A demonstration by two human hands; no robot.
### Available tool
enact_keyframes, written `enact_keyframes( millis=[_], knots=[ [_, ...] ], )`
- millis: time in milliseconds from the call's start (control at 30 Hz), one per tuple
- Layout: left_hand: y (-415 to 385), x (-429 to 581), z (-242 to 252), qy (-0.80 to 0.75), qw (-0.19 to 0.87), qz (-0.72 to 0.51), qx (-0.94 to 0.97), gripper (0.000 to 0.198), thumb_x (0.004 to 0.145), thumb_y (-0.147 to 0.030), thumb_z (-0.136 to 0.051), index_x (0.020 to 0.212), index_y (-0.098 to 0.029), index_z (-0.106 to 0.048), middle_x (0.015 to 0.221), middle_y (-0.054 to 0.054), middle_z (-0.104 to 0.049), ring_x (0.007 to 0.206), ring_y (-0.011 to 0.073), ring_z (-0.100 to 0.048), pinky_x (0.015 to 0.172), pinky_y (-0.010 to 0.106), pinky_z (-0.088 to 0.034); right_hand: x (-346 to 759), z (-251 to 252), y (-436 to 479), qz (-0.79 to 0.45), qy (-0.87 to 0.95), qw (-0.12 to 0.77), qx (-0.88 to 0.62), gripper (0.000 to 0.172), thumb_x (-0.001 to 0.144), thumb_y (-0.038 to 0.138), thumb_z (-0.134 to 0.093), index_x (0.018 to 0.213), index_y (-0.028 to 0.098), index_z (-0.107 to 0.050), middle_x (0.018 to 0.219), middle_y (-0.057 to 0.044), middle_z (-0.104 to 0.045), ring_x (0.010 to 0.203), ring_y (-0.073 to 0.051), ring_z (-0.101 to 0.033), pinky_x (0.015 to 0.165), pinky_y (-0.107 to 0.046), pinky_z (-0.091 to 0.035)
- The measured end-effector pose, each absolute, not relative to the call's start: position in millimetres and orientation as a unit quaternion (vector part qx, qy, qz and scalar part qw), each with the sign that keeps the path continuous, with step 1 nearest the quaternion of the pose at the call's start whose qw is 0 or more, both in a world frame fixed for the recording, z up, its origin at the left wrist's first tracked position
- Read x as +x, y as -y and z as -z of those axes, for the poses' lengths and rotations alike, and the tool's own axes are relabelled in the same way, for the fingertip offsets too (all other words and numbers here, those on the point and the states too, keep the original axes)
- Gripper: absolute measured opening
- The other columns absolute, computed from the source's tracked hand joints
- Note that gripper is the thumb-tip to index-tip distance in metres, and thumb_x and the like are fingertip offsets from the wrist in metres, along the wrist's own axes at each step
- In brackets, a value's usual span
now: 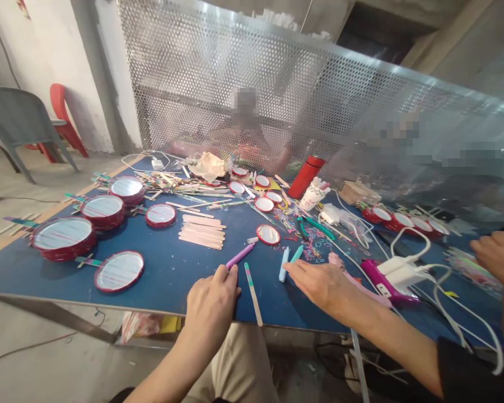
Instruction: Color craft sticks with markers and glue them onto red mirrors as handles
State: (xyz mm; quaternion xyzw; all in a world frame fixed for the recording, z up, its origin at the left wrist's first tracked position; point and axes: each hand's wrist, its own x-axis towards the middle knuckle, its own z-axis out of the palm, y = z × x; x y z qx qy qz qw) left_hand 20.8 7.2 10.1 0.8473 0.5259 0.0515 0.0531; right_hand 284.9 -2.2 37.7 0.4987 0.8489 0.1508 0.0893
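Observation:
My left hand (213, 299) is closed around a purple marker (240, 255) that points up and to the right. A wooden stick (252, 294) with a green painted end lies just right of that hand. My right hand (319, 282) rests by a light blue marker (284, 264) and a teal marker (296, 254); its fingertips are at their lower ends, and whether they grip either one is unclear. Plain wooden sticks (201, 230) lie in a row beyond my left hand. A small red-rimmed disc (267, 234) lies near the purple marker's tip.
Stacked red-rimmed discs (63, 235) stand at the left. A red bottle (306, 177), a cup (314, 195) and teal pliers (315, 226) are farther back. A purple power strip (388, 282) with white cables lies right, near another person's hand (498, 257). Perforated metal (235, 84) rises behind.

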Motion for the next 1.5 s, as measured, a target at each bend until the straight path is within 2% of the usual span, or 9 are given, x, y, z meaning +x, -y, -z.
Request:
enact_keyframes(
  millis=[200,367,500,767,933,1033,1133,1233,1500],
  knots=[
    [-4.5,13.7,20.0,-0.507,-0.023,-0.178,0.843,0.037,0.103,-0.014,-0.051,0.138,-0.021,-0.061,0.101,0.006,-0.075,0.070,0.0230,-0.072,0.062,0.034,-0.050,283.0,-44.7,-14.2,-0.123,-0.811,0.099,0.564,0.021,0.100,0.012,-0.048,0.092,0.018,-0.067,0.085,-0.005,-0.073,0.073,-0.019,-0.070,0.057,-0.032,-0.025],
    [-3.7,-0.6,33.9,-0.368,0.021,-0.323,0.872,0.029,0.101,-0.006,-0.046,0.109,-0.021,-0.069,0.091,0.004,-0.071,0.076,0.0206,-0.065,0.070,0.031,-0.047,275.7,-50.9,-34.4,-0.095,-0.778,0.099,0.613,0.025,0.105,0.020,-0.046,0.097,0.018,-0.069,0.099,-0.007,-0.074,0.089,-0.021,-0.072,0.064,-0.029,-0.034],
    [-1.5,-6.9,25.9,-0.298,0.071,-0.331,0.892,0.029,0.103,-0.007,-0.039,0.100,-0.021,-0.065,0.088,0.003,-0.068,0.073,0.0201,-0.058,0.069,0.031,-0.044,266.1,-52.6,-65.9,-0.070,-0.725,0.092,0.679,0.028,0.105,0.025,-0.044,0.099,0.018,-0.071,0.109,-0.008,-0.073,0.101,-0.022,-0.071,0.073,-0.029,-0.042],
    [1.9,-8.4,23.8,-0.270,0.100,-0.357,0.888,0.024,0.102,-0.010,-0.041,0.090,-0.019,-0.060,0.083,0.004,-0.064,0.072,0.0203,-0.055,0.065,0.030,-0.043,249.8,-46.0,-123.0,0.026,-0.637,0.126,0.760,0.032,0.100,0.046,-0.063,0.110,0.016,-0.069,0.109,-0.006,-0.073,0.098,-0.020,-0.070,0.089,-0.041,-0.057],
    [4.1,-8.0,21.6,-0.279,0.103,-0.338,0.893,0.023,0.092,-0.004,-0.044,0.089,-0.020,-0.061,0.082,0.004,-0.064,0.073,0.0215,-0.056,0.067,0.031,-0.044,249.2,-41.3,-124.8,0.009,-0.631,0.114,0.768,0.030,0.101,0.043,-0.062,0.112,0.016,-0.069,0.111,-0.007,-0.072,0.100,-0.021,-0.070,0.089,-0.041,-0.056],
    [5.9,-8.4,19.0,-0.283,0.118,-0.332,0.892,0.022,0.090,-0.005,-0.046,0.087,-0.021,-0.061,0.083,0.004,-0.064,0.074,0.0209,-0.056,0.068,0.031,-0.044,244.7,-41.5,-112.4,-0.027,-0.669,0.073,0.739,0.025,0.105,0.030,-0.049,0.113,0.016,-0.069,0.112,-0.009,-0.073,0.102,-0.021,-0.070,0.084,-0.034,-0.051],
    [6.5,-9.1,18.4,-0.277,0.125,-0.331,0.894,0.019,0.090,-0.006,-0.049,0.086,-0.021,-0.061,0.082,0.003,-0.063,0.074,0.0202,-0.054,0.069,0.032,-0.042,236.3,-42.9,-96.6,-0.044,-0.720,0.031,0.691,0.028,0.105,0.023,-0.042,0.111,0.021,-0.069,0.115,-0.007,-0.073,0.103,-0.020,-0.069,0.078,-0.029,-0.045],
    [6.3,-8.8,18.8,-0.268,0.123,-0.327,0.898,0.017,0.092,-0.009,-0.051,0.083,-0.021,-0.060,0.079,0.002,-0.062,0.073,0.0198,-0.053,0.069,0.033,-0.041,229.5,-44.8,-87.3,-0.041,-0.750,0.002,0.660,0.024,0.103,0.024,-0.046,0.104,0.022,-0.070,0.110,-0.006,-0.073,0.094,-0.019,-0.068,0.072,-0.027,-0.042],
    [5.0,-8.7,20.1,-0.276,0.103,-0.327,0.898,0.017,0.091,-0.013,-0.059,0.077,-0.021,-0.056,0.078,0.000,-0.063,0.073,0.0178,-0.054,0.069,0.032,-0.039,231.3,-46.7,-106.3,-0.017,-0.772,-0.064,0.632,0.018,0.094,0.020,-0.053,0.086,0.021,-0.070,0.093,-0.004,-0.072,0.085,-0.017,-0.066,0.072,-0.026,-0.043]
  ],
)
